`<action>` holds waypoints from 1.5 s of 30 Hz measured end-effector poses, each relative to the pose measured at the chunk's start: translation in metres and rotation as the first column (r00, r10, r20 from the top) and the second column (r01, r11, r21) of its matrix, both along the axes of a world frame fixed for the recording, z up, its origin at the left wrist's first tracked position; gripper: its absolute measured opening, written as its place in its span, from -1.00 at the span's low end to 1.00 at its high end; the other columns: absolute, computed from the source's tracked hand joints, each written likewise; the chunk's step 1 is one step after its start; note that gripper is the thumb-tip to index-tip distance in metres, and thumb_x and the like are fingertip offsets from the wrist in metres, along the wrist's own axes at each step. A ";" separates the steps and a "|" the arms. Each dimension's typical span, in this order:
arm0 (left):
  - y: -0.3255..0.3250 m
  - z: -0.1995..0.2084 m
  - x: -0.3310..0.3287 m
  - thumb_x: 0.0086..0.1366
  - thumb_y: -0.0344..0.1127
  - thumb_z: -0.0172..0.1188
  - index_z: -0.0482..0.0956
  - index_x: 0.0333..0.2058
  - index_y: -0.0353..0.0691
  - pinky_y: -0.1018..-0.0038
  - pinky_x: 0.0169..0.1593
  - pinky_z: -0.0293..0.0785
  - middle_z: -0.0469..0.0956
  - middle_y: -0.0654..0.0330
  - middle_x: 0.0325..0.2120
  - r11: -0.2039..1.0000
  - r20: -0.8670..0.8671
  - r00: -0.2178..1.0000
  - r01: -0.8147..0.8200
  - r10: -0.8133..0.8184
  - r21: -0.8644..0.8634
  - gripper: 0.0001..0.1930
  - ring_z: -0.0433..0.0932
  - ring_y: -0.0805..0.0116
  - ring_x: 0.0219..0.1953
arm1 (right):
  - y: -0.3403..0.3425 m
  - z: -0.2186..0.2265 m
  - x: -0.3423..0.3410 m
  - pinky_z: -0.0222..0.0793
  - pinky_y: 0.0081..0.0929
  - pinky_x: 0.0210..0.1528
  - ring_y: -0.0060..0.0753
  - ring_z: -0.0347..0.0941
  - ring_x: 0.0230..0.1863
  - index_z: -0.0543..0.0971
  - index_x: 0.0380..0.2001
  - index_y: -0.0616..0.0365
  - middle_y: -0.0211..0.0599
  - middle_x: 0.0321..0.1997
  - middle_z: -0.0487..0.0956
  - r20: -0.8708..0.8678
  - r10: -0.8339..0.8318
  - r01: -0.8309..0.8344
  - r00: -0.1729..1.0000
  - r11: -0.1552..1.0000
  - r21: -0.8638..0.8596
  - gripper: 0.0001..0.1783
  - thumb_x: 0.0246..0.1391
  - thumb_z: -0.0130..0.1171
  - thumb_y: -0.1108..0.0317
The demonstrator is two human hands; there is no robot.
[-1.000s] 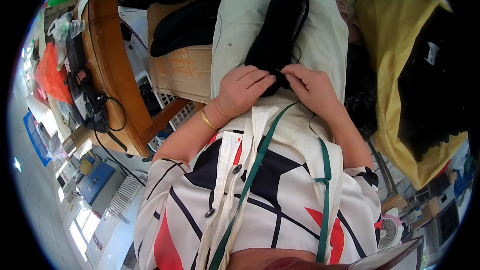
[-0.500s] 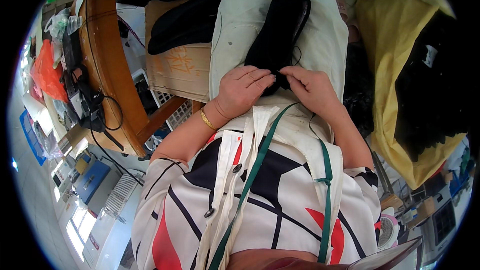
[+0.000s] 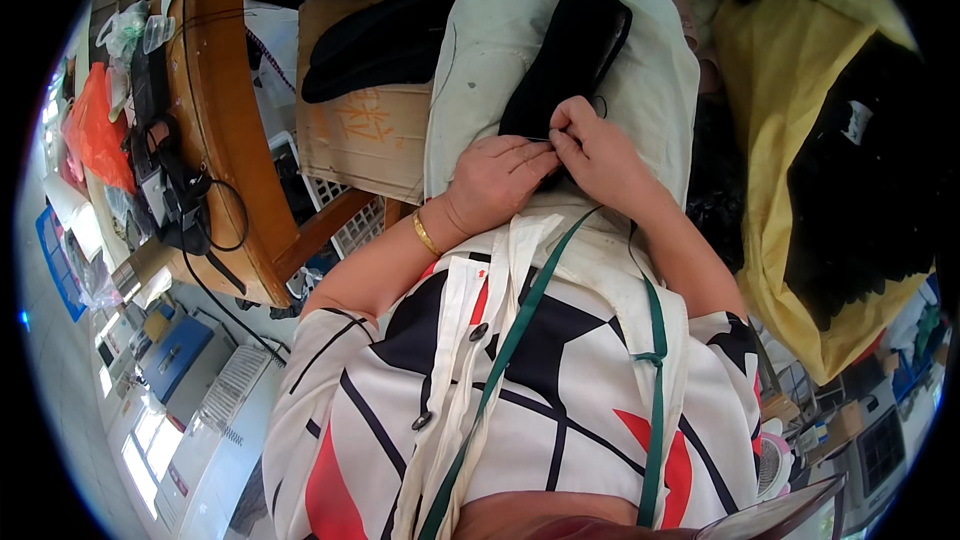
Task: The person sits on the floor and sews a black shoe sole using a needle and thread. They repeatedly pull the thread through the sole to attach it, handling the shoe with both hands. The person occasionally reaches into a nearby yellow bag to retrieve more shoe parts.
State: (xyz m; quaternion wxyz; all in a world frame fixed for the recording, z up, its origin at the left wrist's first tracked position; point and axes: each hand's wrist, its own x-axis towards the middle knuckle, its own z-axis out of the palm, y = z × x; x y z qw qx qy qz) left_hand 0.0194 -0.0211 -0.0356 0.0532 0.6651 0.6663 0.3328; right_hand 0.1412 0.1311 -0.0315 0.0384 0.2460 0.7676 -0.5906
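A black cloth shoe (image 3: 565,50), long and soft-looking, lies lengthwise over the cream apron (image 3: 480,50) on my lap. At its near end, my left hand (image 3: 495,178) is closed, fingers pressed together and holding the cloth. Close beside it, the thumb and forefinger of my right hand (image 3: 600,155) pinch a thin strand that looks like thread (image 3: 538,140); whether a needle is there too, I cannot tell. The shoe's near end is mostly hidden under my fingers. A small dark loop shows just past my right hand, against the apron.
On my left, more black cloth pieces (image 3: 375,50) lie on a cardboard box (image 3: 365,145), beside a wooden table (image 3: 225,120) with a cable and plastic bags. To my right stands a yellow sack (image 3: 765,190) with black material (image 3: 860,200) in it.
My right hand has risen and turned, its pinch now above the shoe's near end with a strand stretched toward my left hand. My left hand stays on the shoe.
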 end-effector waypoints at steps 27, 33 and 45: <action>0.017 0.023 -0.015 0.07 -0.42 0.33 0.63 -0.32 -0.13 0.31 -0.13 0.39 0.53 0.24 -0.40 0.955 0.262 0.964 0.037 0.044 -0.294 -0.84 0.49 0.19 -0.28 | 0.122 0.056 0.046 0.40 -0.06 0.19 -0.46 0.42 -0.47 0.43 -0.21 0.23 -0.34 -0.51 0.48 -0.513 -0.809 0.394 0.287 0.588 -0.707 -0.94 0.30 -0.02 0.48; 0.018 0.020 -0.017 0.08 -0.40 0.34 0.61 -0.30 -0.15 0.30 -0.13 0.38 0.53 0.22 -0.39 0.958 0.272 0.962 0.048 0.032 -0.283 -0.82 0.49 0.16 -0.28 | 0.036 0.027 0.028 0.37 -0.58 -0.39 -0.59 0.41 -0.48 0.56 -0.24 0.15 -0.42 -0.46 0.57 0.053 -0.415 0.395 0.908 0.810 -0.434 -0.91 0.23 0.15 0.39; 0.012 0.012 -0.011 -0.03 -0.46 0.41 0.57 -0.35 -0.21 0.31 -0.23 0.44 0.57 0.17 -0.39 0.973 0.234 0.962 -0.087 0.137 -0.213 -0.76 0.51 0.12 -0.30 | 0.001 0.024 0.034 0.45 -0.23 -0.40 -0.05 0.55 -0.47 0.59 -0.24 0.09 -0.15 -0.49 0.61 -0.061 0.001 0.011 0.998 0.980 0.200 -0.84 0.10 0.10 0.39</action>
